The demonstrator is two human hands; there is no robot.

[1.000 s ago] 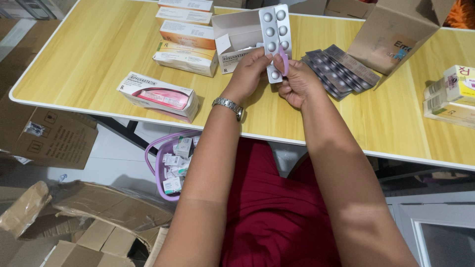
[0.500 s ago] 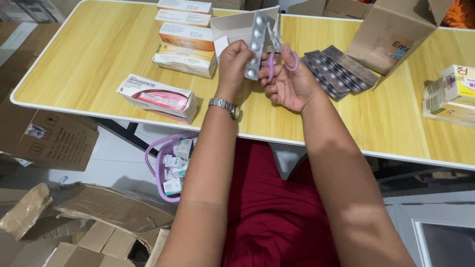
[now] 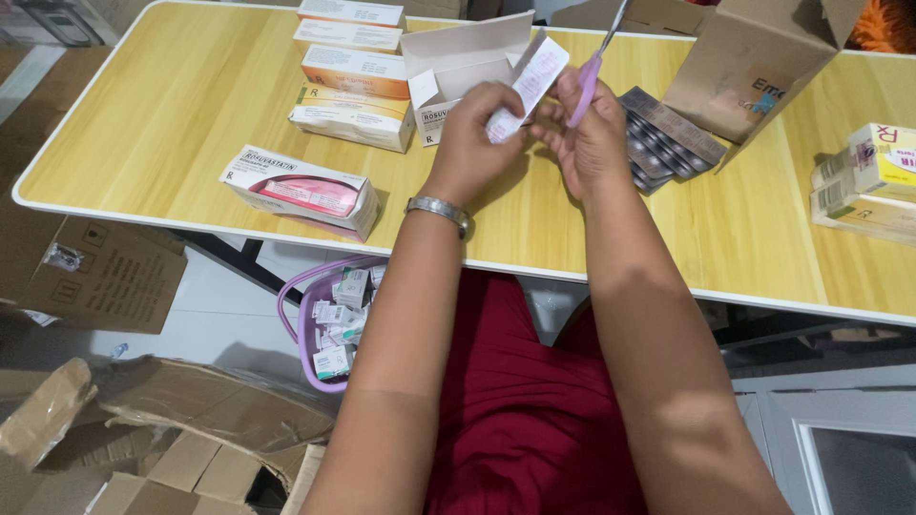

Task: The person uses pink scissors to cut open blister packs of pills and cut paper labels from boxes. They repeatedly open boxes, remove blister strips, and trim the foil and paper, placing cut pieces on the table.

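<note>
Above the open white box [image 3: 458,72], the left hand [image 3: 472,133] pinches a blister strip [image 3: 523,86]; the right hand [image 3: 587,133], fingers closed around scissors [image 3: 593,62] (blades near fingertips), might nick them.

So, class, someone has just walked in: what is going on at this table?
A person holds a blister strip in the left hand and purple-handled scissors in the right hand, above a yellow table. An open white carton, stacked medicine boxes and a pile of dark blister strips lie around the hands.
</note>
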